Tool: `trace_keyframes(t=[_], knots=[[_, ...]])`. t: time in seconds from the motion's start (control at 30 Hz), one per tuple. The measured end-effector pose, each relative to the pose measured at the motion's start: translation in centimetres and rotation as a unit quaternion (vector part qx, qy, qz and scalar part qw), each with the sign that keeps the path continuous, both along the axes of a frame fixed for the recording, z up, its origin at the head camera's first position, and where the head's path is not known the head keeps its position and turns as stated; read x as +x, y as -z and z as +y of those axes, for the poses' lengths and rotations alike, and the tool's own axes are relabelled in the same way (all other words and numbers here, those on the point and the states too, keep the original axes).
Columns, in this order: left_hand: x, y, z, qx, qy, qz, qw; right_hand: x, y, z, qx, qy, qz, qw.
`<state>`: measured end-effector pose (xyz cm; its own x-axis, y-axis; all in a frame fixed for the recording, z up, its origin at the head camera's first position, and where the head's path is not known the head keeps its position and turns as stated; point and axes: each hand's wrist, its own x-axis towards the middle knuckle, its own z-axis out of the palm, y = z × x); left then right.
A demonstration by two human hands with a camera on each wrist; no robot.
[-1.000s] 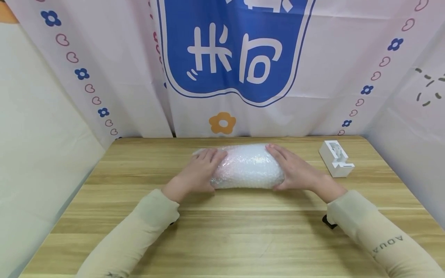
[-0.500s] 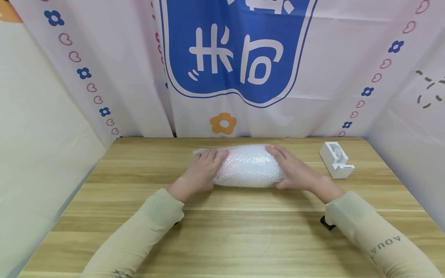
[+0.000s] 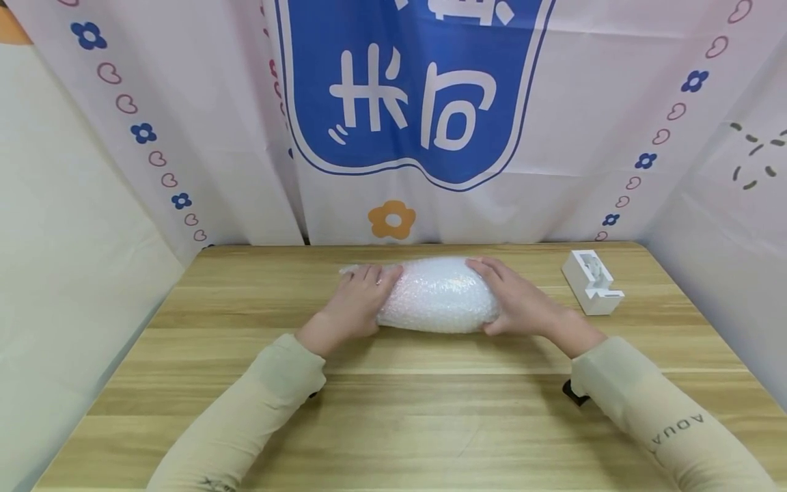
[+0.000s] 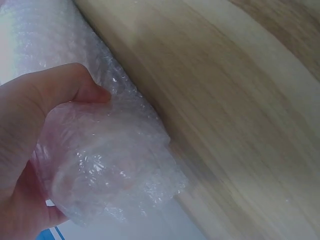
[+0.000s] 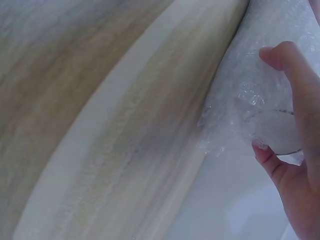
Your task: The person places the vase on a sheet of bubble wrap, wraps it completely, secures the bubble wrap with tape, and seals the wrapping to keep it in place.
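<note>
A roll-shaped bundle of clear bubble wrap (image 3: 445, 297) lies crosswise at the back of the wooden table, faintly pink toward its left side. My left hand (image 3: 355, 301) grips its left end, where loose wrap (image 4: 150, 185) sticks out past the fingers. Around the right end curls my right hand (image 3: 519, 301), with fingers over the top and thumb low at the near side. In the right wrist view, a round dark-edged rim (image 5: 272, 132) shows through the wrap at that end, between the right hand's thumb and finger. What the wrap encloses is mostly hidden.
A white tape dispenser (image 3: 591, 283) stands at the back right of the wooden table (image 3: 393, 424), beyond the right wrist. A printed white curtain (image 3: 578, 137) hangs right behind the back edge, with plain pale sheets on both sides.
My left hand has shifted slightly inward, to the right, and the bundle's near left edge has drawn in a little. The right hand keeps its hold with hardly any movement.
</note>
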<state>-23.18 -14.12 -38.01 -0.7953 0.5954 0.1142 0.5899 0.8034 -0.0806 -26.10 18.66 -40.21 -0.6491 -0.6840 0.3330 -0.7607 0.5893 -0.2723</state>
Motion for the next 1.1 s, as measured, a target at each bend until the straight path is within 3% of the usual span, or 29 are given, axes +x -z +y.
trace_keyframes(t=[0.47,0.73,1.1], knots=[[0.0,-0.9,-0.4,0.014,-0.005,-0.083,0.9964,0.4,-1.4,-0.2,0.017,-0.001,-0.066,0.998],[0.1,-1.2,-0.6,0.018,-0.003,-0.102,0.9946,0.8,-1.9,-0.2,0.024,0.015,-0.101,0.995],[0.8,-2.5,-0.6,0.026,0.002,-0.144,0.9893,1.3,-2.3,0.0,0.037,0.013,-0.117,0.992]])
